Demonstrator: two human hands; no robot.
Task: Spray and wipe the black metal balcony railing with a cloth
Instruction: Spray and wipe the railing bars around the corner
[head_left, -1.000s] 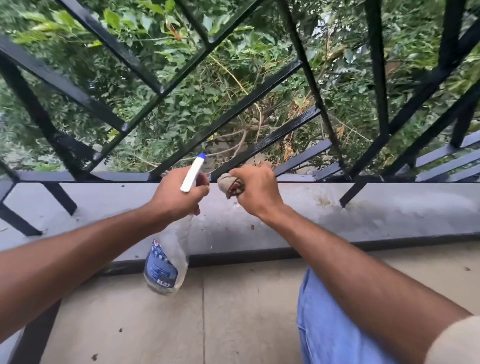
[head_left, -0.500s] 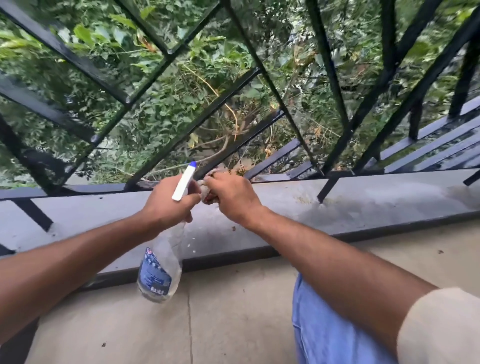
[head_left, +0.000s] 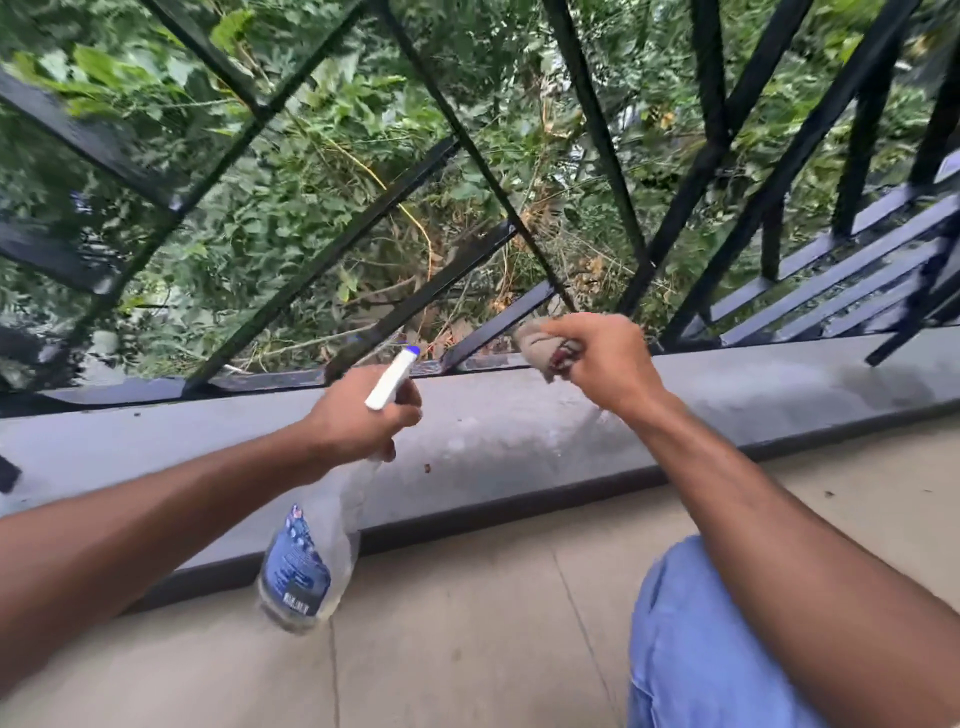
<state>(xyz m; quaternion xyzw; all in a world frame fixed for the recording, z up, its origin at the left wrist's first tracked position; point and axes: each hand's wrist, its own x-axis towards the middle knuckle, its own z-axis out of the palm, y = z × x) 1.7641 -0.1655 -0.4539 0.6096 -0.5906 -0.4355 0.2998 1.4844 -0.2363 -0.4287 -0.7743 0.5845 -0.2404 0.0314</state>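
The black metal railing (head_left: 415, 291) crosses the upper half of the head view in slanted bars above a grey concrete ledge (head_left: 519, 436). My left hand (head_left: 358, 415) grips the neck of a clear spray bottle (head_left: 306, 561) with a blue label; its white nozzle points up towards the bars. My right hand (head_left: 602, 358) holds a bunched beige cloth (head_left: 540, 345) at the lower end of a slanted bar, just above the ledge. The two hands are apart.
Dense green foliage (head_left: 337, 182) fills the space behind the bars. A pale tiled floor (head_left: 467, 649) lies below the ledge. My knee in blue jeans (head_left: 691, 649) is at the lower right. Small bits of debris dot the ledge.
My right hand with the cloth has moved right, away from the left hand, to a bar further along. The left hand and bottle stayed roughly in place while the view shifted.
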